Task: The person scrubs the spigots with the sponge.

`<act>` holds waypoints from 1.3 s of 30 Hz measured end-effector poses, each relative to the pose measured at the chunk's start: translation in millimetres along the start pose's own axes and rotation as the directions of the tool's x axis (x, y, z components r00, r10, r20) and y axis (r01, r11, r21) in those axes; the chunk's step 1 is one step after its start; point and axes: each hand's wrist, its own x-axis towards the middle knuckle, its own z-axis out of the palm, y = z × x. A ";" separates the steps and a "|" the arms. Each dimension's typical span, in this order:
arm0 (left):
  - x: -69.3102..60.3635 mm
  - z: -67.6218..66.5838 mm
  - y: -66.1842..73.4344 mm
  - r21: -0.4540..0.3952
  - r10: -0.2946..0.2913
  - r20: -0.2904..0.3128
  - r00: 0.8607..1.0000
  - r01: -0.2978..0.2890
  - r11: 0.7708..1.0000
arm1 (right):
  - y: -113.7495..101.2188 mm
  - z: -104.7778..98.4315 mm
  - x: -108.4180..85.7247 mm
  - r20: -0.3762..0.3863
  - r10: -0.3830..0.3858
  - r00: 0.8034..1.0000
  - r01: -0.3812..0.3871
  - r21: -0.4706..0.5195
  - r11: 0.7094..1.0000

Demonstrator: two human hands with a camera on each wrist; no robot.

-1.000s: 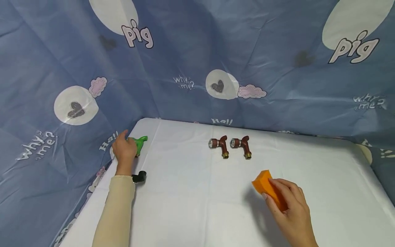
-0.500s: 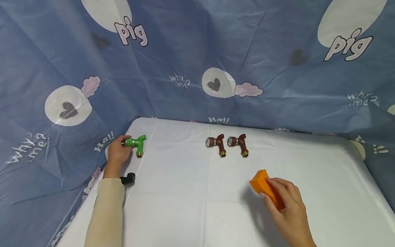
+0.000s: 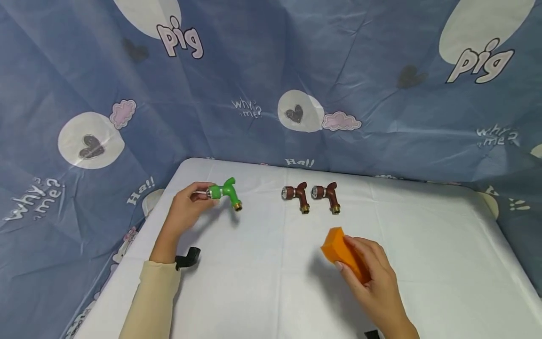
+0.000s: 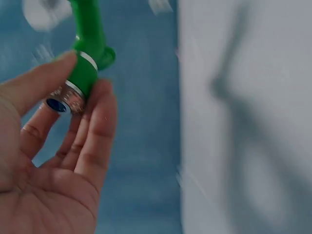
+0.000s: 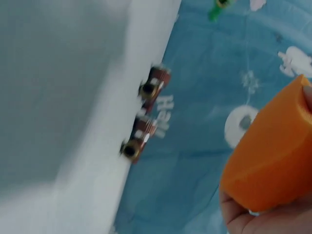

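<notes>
In the head view my left hand (image 3: 188, 207) pinches a green faucet (image 3: 228, 190) by its knobbed end, lifted off the white table with its shadow below. The left wrist view shows thumb and fingers round the green faucet's (image 4: 87, 68) silver-banded end. My right hand (image 3: 374, 278) grips an orange sponge-like block (image 3: 345, 254) between thumb and fingers, held above the table at the right. In the right wrist view the orange block (image 5: 273, 151) covers part of that hand. Two dark red faucets, a left one (image 3: 298, 195) and a right one (image 3: 327, 195), lie side by side towards the back.
A white cloth (image 3: 254, 263) covers the table. Behind it and at the left hangs a blue printed curtain (image 3: 237, 70). A black wrist-mounted piece (image 3: 188, 258) sticks out beside my left wrist.
My left hand has picked up the green faucet from the table's left edge and carried it right. My right hand has shifted slightly left with the orange block.
</notes>
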 end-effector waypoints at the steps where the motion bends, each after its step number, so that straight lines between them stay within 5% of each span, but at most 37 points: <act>1: -2.4 7.4 9.9 -0.039 0.034 0.024 0.999 -0.033 0.999 | -3.0 3.0 3.3 0.015 -0.017 1.000 0.017 0.020 1.000; 7: -23.3 47.3 62.4 -0.176 0.251 0.130 0.959 -0.226 0.958 | -24.9 15.8 29.4 0.053 -0.182 0.982 0.175 0.117 0.978; 12: -43.5 76.2 88.2 -0.204 0.368 0.244 0.897 -0.324 0.924 | -43.8 20.9 47.2 0.052 -0.329 0.943 0.317 0.163 0.934; 16: -54.9 91.9 98.4 -0.255 0.422 0.309 0.853 -0.353 0.900 | -53.5 26.7 55.5 0.052 -0.426 0.903 0.419 0.108 0.901; 20: -61.6 98.4 102.6 -0.296 0.420 0.322 0.848 -0.332 0.896 | -53.3 28.8 58.5 0.054 -0.440 0.896 0.438 0.037 0.898; 24: -64.9 99.7 103.4 -0.321 0.397 0.345 0.851 -0.290 0.902 | -44.7 22.5 57.2 0.104 -0.357 0.928 0.359 0.006 0.933; 28: -65.9 100.3 102.9 -0.360 0.410 0.364 0.837 -0.279 0.890 | -32.5 16.1 56.1 0.118 -0.275 0.954 0.280 -0.021 0.960; 39: -65.1 102.1 97.6 -0.491 0.412 0.428 0.804 -0.176 0.853 | -10.9 8.1 51.5 0.002 -0.254 0.967 0.254 -0.050 0.966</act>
